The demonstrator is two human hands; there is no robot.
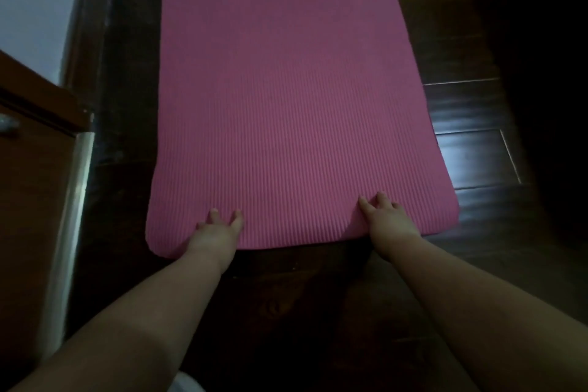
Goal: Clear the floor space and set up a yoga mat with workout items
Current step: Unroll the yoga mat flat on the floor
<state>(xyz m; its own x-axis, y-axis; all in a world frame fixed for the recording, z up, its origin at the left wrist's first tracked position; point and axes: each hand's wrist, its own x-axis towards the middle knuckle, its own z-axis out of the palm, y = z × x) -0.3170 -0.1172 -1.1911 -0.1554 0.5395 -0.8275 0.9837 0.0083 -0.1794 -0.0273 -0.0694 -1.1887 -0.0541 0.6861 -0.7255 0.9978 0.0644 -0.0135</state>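
At the far left stands a wooden cabinet (35, 149) with a pale metal strip (71, 216) down its corner edge, and behind it a light wall (35, 0) rises above a dark skirting. The dark wooden floor (477, 149) runs beneath everything, glossy where light catches the boards on the right.

The pink yoga mat (286, 89) lies unrolled and flat on the floor, stretching away from the person toward the top of the view — its ribbed surface shows fine lengthwise lines, and its near end has rounded corners.

The left hand (219, 227) rests on the mat's near edge, left of centre, with fingers spread and laid against the surface; it presses rather than grips, nothing curled round the mat. Further right, the right hand (386, 213) sits on the same near edge, fingers likewise extended and splayed on top of the mat — relaxed and flat, holding nothing. Both bare forearms reach in from the bottom of the view, well apart from each other.

To the right of the mat the floor falls into deep shadow.
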